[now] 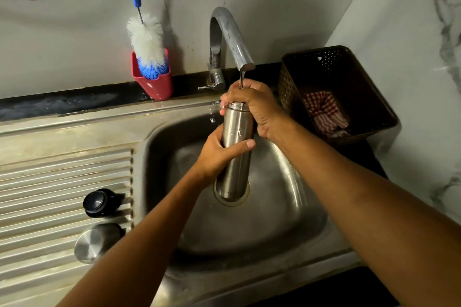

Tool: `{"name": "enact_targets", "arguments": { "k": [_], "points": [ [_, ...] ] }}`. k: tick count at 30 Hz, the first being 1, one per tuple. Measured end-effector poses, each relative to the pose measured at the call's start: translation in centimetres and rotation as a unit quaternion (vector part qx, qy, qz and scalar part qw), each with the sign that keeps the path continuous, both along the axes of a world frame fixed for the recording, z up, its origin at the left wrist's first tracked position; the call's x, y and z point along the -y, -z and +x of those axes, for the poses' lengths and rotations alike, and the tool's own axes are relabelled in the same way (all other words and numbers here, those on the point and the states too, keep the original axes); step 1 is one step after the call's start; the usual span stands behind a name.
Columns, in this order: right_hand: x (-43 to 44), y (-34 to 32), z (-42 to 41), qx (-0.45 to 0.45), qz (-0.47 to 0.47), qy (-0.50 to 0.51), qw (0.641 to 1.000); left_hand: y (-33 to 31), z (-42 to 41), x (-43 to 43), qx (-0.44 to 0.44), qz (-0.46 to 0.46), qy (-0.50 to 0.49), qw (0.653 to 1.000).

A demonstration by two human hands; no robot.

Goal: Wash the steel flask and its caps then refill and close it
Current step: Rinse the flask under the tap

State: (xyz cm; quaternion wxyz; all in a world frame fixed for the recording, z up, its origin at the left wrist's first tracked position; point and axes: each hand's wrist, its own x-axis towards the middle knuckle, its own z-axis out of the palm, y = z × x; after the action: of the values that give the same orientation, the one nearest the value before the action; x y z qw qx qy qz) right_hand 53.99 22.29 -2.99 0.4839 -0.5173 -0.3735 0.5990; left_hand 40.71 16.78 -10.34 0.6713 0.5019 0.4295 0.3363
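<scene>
The steel flask (235,157) stands upright over the sink basin (287,207), right under the running tap (232,40). My left hand (219,154) is wrapped around its middle. My right hand (252,104) covers and grips its top, and the water stream lands on this hand. The flask's mouth is hidden by my fingers. On the ribbed drainboard (50,182) to the left lie the black inner cap (99,203) and the steel outer cap (96,243), both apart from my hands.
A red cup (157,85) holding a blue-and-white bottle brush (147,42) stands on the ledge left of the tap. A dark basket (361,77) with a red checked cloth (324,109) sits to the right, against the marble wall.
</scene>
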Motion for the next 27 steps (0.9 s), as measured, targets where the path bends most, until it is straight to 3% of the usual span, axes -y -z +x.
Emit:
{"name": "enact_targets", "arguments": {
  "k": [2,4,7,10,12,14,18,23,27],
  "points": [
    [0.2,-0.5,0.7,-0.066,0.002,-0.060,0.996,-0.2,-0.6,-0.6,0.028,-0.049,0.049,0.997],
    [0.3,-0.5,0.5,-0.059,-0.003,-0.049,0.997,-0.1,-0.5,-1.0,0.003,-0.060,0.035,0.998],
    [0.4,0.7,-0.8,0.031,-0.003,0.073,0.997,-0.2,0.7,-0.2,-0.075,-0.012,-0.044,0.996],
    [0.4,2.3,-2.0,0.197,-0.008,0.197,0.960,-0.1,2.0,1.2,-0.227,0.083,-0.132,0.961],
    [0.6,2.4,-2.7,0.226,-0.012,0.244,0.943,-0.1,2.7,2.0,-0.298,0.118,-0.171,0.932],
    [0.7,2.2,-2.9,0.235,-0.032,0.240,0.941,-0.2,2.8,2.1,-0.307,0.121,-0.187,0.925],
    [0.5,1.8,-2.1,0.207,-0.010,0.157,0.966,-0.4,1.3,1.1,-0.262,0.111,-0.145,0.948],
    [-0.3,-0.1,-0.8,0.006,0.052,0.006,0.999,-1.5,-0.5,-0.6,-0.096,0.013,-0.050,0.994],
    [-0.7,-1.2,0.3,-0.141,-0.001,-0.137,0.980,-2.6,-1.6,-0.3,0.062,-0.085,0.069,0.992]
  ]
}}
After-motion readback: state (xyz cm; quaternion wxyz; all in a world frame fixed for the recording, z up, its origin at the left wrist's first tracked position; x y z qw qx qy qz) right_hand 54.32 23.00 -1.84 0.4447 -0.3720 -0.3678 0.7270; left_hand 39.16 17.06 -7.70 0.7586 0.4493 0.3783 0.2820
